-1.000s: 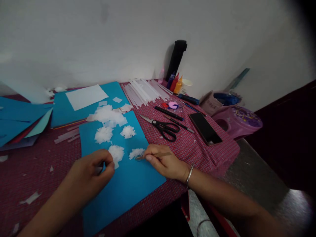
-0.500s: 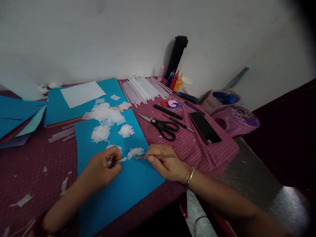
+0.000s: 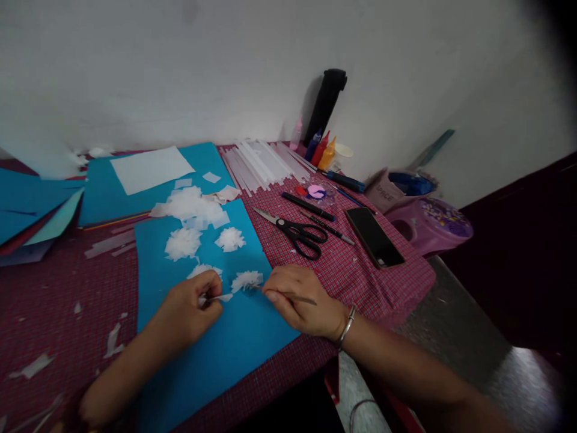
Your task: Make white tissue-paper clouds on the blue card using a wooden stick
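Note:
My left hand [image 3: 192, 307] is closed, pinching a small piece of white paper [image 3: 225, 297] between thumb and fingers. In my right hand [image 3: 304, 294] is a thin brown stick [image 3: 301, 299], its tip reaching the lower edge of a ruffled white paper cluster [image 3: 247, 279]. Whether that tip has bristles, I cannot tell. The cluster lies on a blue sheet [image 3: 243, 349] under both hands. Two more ruffled clusters, a left one [image 3: 183, 243] and a right one [image 3: 231, 239], sit farther up the sheet. Another cluster [image 3: 205, 270] is partly hidden behind my left hand.
Loose white paper squares [image 3: 193, 206] are heaped at the sheet's top. Black-handled scissors [image 3: 297, 231], pens, and a phone [image 3: 374, 236] lie to the right. White paper strips [image 3: 265, 165] and paint bottles [image 3: 322, 150] are near the wall. A pink stool [image 3: 419, 231] stands beyond the table.
The stick's tip has shifted slightly up against the cluster, and its back end has dipped a little. My left hand keeps its pinch in nearly the same place.

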`<action>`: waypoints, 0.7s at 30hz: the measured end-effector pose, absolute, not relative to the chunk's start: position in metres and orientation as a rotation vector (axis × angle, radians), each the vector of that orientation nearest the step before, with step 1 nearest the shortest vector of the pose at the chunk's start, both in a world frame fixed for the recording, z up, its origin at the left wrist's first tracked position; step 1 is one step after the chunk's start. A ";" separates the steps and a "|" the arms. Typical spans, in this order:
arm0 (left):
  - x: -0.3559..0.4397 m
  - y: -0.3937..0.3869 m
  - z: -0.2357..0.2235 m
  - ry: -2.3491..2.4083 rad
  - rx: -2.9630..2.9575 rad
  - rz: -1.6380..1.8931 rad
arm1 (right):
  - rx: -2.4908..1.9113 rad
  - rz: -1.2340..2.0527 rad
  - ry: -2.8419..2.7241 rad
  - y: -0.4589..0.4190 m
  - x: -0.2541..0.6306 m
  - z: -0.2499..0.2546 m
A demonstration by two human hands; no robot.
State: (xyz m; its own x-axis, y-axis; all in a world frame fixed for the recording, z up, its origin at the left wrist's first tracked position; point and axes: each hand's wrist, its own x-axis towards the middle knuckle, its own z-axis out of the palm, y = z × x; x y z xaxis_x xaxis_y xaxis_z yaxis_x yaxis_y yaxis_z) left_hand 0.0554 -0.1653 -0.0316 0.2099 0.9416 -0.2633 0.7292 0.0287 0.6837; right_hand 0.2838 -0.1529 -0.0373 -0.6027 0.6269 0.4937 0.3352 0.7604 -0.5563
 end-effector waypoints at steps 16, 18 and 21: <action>0.061 -0.168 -0.022 1.579 1.738 0.352 | -1.038 1.264 -1.461 -0.149 0.284 -0.046; 0.061 -0.168 -0.022 1.586 1.745 0.352 | -0.996 1.182 -1.650 -0.153 0.283 -0.045; 0.059 -0.168 -0.027 1.571 1.768 0.382 | -0.988 1.029 -1.823 -0.155 0.283 -0.043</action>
State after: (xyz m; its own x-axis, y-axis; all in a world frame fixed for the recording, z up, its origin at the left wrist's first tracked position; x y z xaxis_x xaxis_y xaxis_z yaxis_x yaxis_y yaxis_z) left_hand 0.0594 -0.1678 -0.0268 0.2104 0.9475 -0.2409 0.7312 0.0111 0.6821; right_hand 0.2830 -0.1552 -0.0426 -0.3717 0.8909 0.2610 0.2368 0.3628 -0.9013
